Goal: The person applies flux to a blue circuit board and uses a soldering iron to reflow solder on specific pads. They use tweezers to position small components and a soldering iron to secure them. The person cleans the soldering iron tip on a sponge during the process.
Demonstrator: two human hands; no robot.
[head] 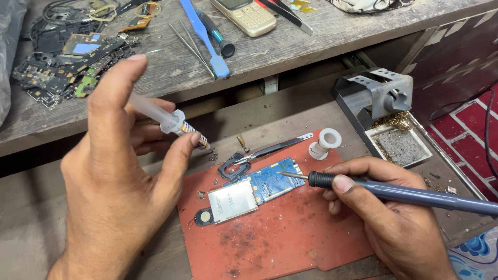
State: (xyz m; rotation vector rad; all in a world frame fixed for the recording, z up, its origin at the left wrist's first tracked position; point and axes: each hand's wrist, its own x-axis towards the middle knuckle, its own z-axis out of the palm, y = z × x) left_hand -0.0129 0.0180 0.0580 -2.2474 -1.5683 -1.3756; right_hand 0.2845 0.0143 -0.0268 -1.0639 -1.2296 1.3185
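Circuit board [262, 185] flat on red mat [290, 243], worktop. Right hand [386, 218] gripping soldering iron [399, 193], tip on board. Left hand [116, 176] pinching syringe [166, 120] above mat's left edge.

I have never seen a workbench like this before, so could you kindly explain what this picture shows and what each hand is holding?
There is one picture, taken by a camera worn on the person's head, looking down at their own two bare hands. No machine is involved.

The left hand holds a clear plastic syringe, its tip pointing down toward the work. The right hand grips a slim blue-grey soldering iron with a black collar, its metal tip touching a small blue circuit board with a silver metal shield.

The board lies on a worn red rubber mat on a wooden bench. Beside it lie metal tweezers and a small white spool. To the right stands a grey metal iron stand with a cleaning tray. The upper shelf carries a heap of dark circuit board scraps, a beige keypad phone and a blue plastic tool.
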